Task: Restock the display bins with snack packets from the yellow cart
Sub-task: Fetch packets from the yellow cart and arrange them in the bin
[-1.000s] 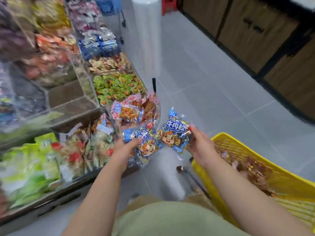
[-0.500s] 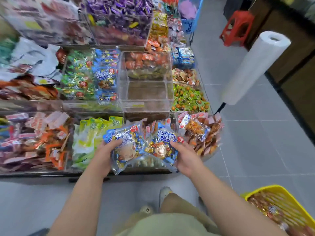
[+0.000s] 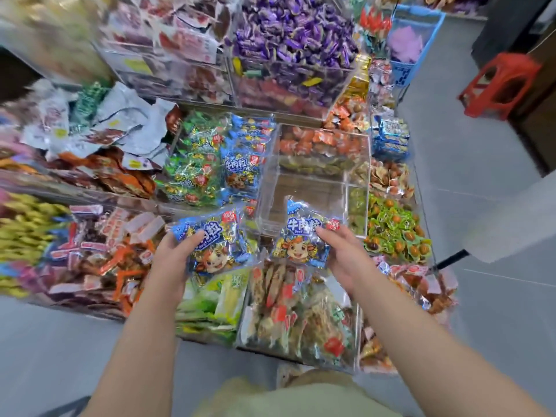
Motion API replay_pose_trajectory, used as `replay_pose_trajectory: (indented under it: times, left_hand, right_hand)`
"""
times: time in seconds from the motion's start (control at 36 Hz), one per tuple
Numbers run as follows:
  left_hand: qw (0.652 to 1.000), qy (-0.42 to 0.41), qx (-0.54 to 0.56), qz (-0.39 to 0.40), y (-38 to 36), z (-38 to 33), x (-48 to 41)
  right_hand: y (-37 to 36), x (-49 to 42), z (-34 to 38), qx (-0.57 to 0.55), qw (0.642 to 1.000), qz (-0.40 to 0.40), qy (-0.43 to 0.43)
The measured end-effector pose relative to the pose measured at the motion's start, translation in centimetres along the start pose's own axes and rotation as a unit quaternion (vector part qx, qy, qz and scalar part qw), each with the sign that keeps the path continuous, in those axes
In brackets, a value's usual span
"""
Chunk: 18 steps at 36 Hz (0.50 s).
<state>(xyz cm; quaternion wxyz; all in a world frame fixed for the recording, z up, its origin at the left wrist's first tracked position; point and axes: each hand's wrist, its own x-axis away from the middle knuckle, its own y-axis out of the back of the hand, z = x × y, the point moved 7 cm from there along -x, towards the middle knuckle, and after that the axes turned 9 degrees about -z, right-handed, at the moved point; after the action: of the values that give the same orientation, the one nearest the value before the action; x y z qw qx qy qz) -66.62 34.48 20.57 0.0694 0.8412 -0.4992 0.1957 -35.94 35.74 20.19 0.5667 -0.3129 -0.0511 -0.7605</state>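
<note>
Now that the person has turned from the yellow cart, which has dropped out of view, to face the display bins, two blue packets are up over the shelf. Left hand (image 3: 177, 254) grips one blue packet (image 3: 216, 245); right hand (image 3: 343, 257) pinches the other packet (image 3: 304, 239). Matching blue packets sit in the bin (image 3: 237, 164) beyond, beside one empty clear bin (image 3: 313, 200), so placing looks imminent.

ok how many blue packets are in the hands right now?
2. One blue packet in the left hand, one blue packet in the right hand, both above the front bins. More could be stacked behind either.
</note>
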Motion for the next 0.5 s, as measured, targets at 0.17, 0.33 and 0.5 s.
replay_pose_trajectory:
  times: [0.17, 0.33, 0.5]
  left_hand:
    - [0.998, 0.008, 0.047, -0.033, 1.0, -2.0, -3.0]
    - [0.998, -0.009, 0.021, -0.057, 1.8, -4.9, -7.4]
    - [0.997, -0.036, -0.069, -0.01, 2.6, -9.1, -12.2]
  right_hand:
    - [-3.4, -3.0, 2.0, 0.049, 0.998, -0.024, 0.022]
    - [-9.7, -6.1, 3.6, 0.064, 0.995, -0.02, 0.074]
    - [-15.6, -9.4, 4.5, 0.202, 0.963, -0.102, 0.146]
